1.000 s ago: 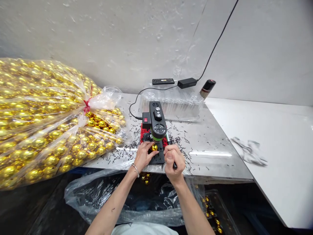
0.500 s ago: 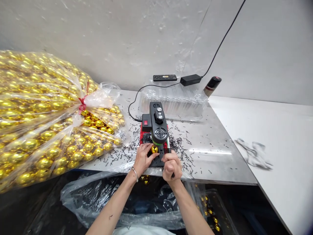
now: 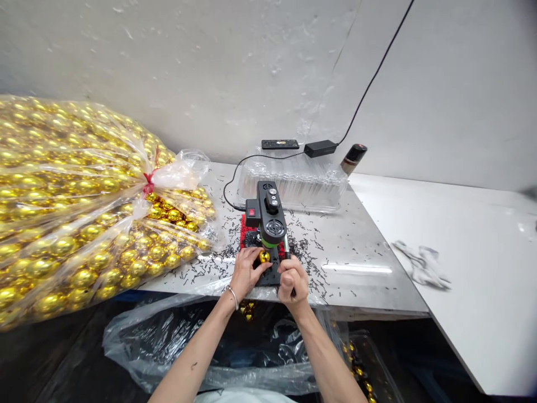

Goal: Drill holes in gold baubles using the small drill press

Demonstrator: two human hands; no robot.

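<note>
Between the thumb and fingers of my left hand (image 3: 247,271) is a small shiny gold ball (image 3: 264,256). It sits under the front end of a black bench drill press (image 3: 272,215), over its dark base plate (image 3: 271,274). My right hand (image 3: 293,280) is wrapped round the lever handle (image 3: 287,249) at the machine's right side. The tip of the drill is hidden by the machine's head. A red switch (image 3: 251,212) sits on a box at its left, and a red mat (image 3: 243,239) shows beneath it.
Large clear bags of gold balls (image 3: 62,224) lie on the left. Behind the machine stands a clear plastic box (image 3: 293,184) with a power adapter (image 3: 320,148). Dark shavings litter the metal table (image 3: 352,252). An open plastic bag (image 3: 138,341) hangs below the edge; gloves (image 3: 423,266) lie right.
The view has shifted slightly, so the surroundings sit a little lower and the right-hand objects further left. Both hands keep their places on the ball and the handle.
</note>
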